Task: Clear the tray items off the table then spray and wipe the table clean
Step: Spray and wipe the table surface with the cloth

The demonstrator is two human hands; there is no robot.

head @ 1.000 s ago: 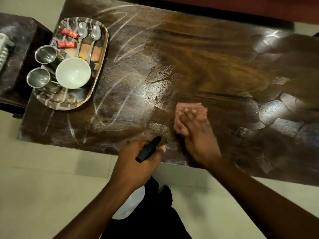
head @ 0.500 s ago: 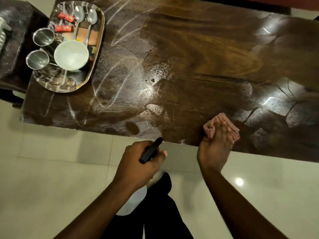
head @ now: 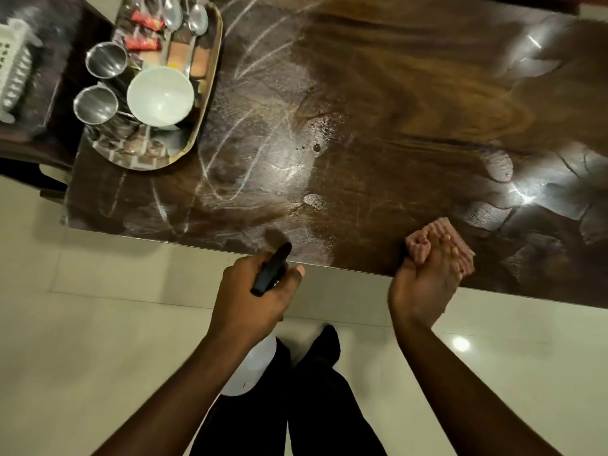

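Observation:
The dark wooden table (head: pixel 394 93) shows white wipe streaks and wet patches. My right hand (head: pixel 424 281) grips a pink cloth (head: pixel 437 235) at the table's near edge. In front of that edge, above the floor, my left hand (head: pixel 253 297) holds a spray bottle by its black trigger head (head: pixel 271 269); the white bottle body (head: pixel 250 370) hangs below the hand. A steel tray (head: pixel 197 126) lies on the table's far left corner. It carries a white bowl (head: pixel 160 95), two steel cups (head: pixel 106 60), two spoons (head: pixel 197 19) and two red sachets (head: pixel 142 43).
A dark side surface (head: pixel 49 77) with a white plastic rack (head: pixel 14 67) stands left of the table. Pale tiled floor (head: pixel 98 324) lies in front. My legs in black trousers (head: pixel 312 406) stand below the hands.
My right hand has drawn the pink cloth from the table's middle to the near edge and to the right. The left hand keeps the spray bottle in the same place.

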